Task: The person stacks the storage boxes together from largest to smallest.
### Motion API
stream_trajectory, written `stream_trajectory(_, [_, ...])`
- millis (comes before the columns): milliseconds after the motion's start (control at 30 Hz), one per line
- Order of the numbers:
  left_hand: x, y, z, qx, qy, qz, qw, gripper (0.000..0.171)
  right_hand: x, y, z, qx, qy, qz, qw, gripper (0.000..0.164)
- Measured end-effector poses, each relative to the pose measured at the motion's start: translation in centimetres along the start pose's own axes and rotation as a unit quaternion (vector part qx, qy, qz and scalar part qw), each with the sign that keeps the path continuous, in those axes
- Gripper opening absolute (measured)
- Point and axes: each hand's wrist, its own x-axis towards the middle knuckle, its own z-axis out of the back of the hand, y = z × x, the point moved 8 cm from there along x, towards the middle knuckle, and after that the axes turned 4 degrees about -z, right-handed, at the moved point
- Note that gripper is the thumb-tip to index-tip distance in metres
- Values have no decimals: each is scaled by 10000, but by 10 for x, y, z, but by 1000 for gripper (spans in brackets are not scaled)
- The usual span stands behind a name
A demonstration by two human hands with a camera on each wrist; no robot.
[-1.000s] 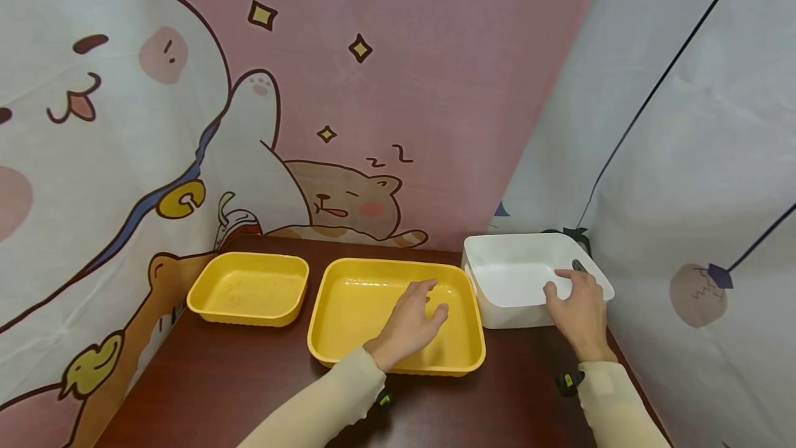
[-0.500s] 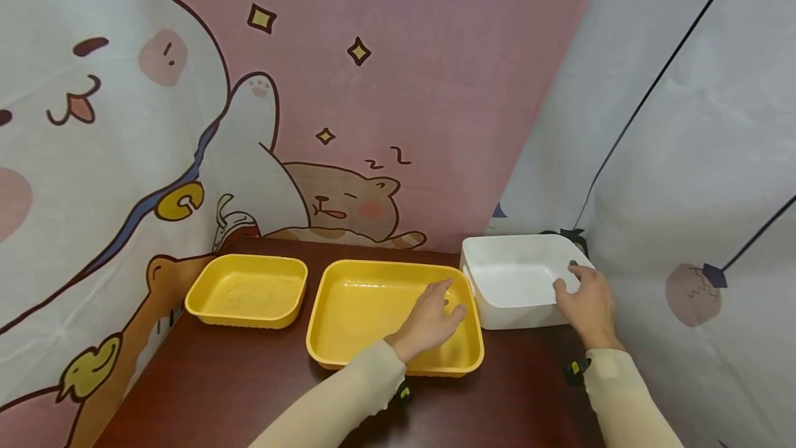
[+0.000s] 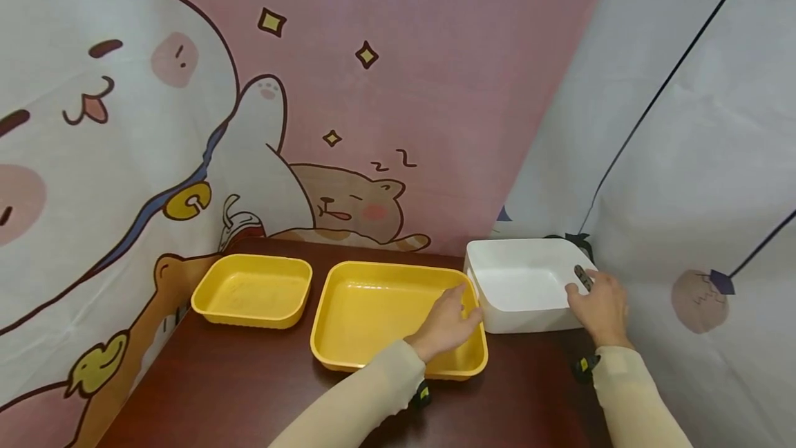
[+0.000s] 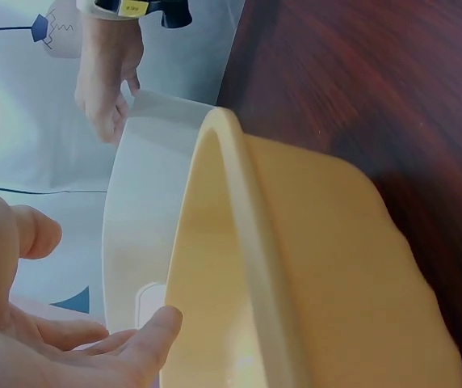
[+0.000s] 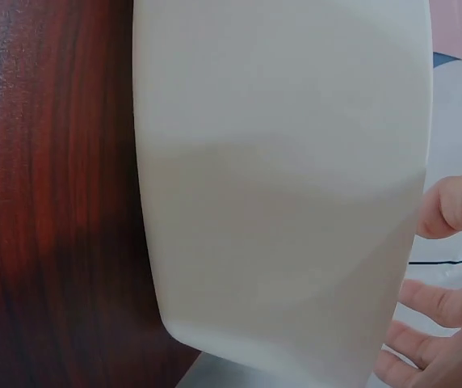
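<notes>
My left hand (image 3: 448,323) is over the right end of the large yellow tray (image 3: 357,323), thumb and fingers spread with nothing between them. In the left wrist view its fingers (image 4: 154,339) are near the tray's rim and the white bin's (image 4: 150,178) handle slot; contact cannot be told. At the right side of the white bin (image 3: 513,321), my right hand (image 3: 600,306) has its thumb and fingers apart. The thumb is near the front rim, and a dark elongated slot in the bin's right wall (image 3: 583,277) shows beside the fingers. The right wrist view partly hides the fingertips behind the bin.
A smaller yellow tray (image 3: 249,320) stands at the left on the dark brown table (image 3: 218,372). The white bin stands close beside the large tray. Printed cloth (image 3: 466,123) hangs behind and along the right side. A dark object (image 3: 580,244) sits behind the bin's far corner.
My left hand has moved right across the large tray toward the white bin. My right hand has shifted slightly right, to the bin's outer side. The trays and the bin stay put.
</notes>
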Motion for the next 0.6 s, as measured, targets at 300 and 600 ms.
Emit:
stream_trajectory(300, [2,-3,-16,-22,112,-54,9999,75,8,-16,1,56,136,-196,9997,74])
stream_trajectory(600, [-3,-9,-22,33,235,-116,9997,74,12,-24,6,198,218,-347,9990,74])
